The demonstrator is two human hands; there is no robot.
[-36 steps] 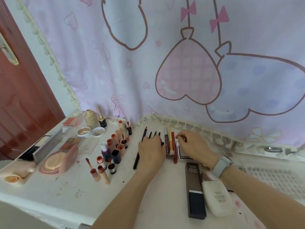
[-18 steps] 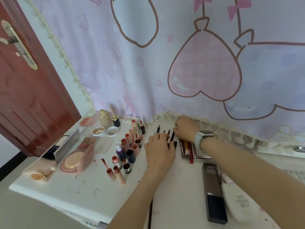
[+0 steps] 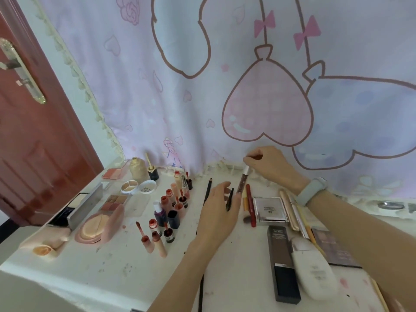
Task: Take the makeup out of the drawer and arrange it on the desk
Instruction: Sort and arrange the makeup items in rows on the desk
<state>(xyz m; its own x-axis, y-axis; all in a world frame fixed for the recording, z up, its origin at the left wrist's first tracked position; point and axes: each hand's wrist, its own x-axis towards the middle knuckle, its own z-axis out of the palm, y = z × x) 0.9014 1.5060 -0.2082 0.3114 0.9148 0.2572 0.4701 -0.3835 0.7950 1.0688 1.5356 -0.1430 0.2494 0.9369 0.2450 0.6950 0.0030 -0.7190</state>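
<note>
White desk (image 3: 117,270) crowded with makeup, both hands over its middle.

The right hand (image 3: 267,164) pinches the pale cap of a slim tube with a dark reddish-brown body (image 3: 242,183), hanging tilted near the curtain hem. The left hand (image 3: 219,208) lies flat with fingers spread on black pencils (image 3: 207,191). A red pencil (image 3: 250,204) lies just beside the tube.

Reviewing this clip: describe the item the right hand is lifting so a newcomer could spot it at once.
Start at the big pink heart on the curtain and drop to the desk edge below it. There the right hand pinches a slim lip gloss tube by its silver cap. Unlike the red pencil lying flat beside it, this dark brownish tube hangs tilted.
</note>
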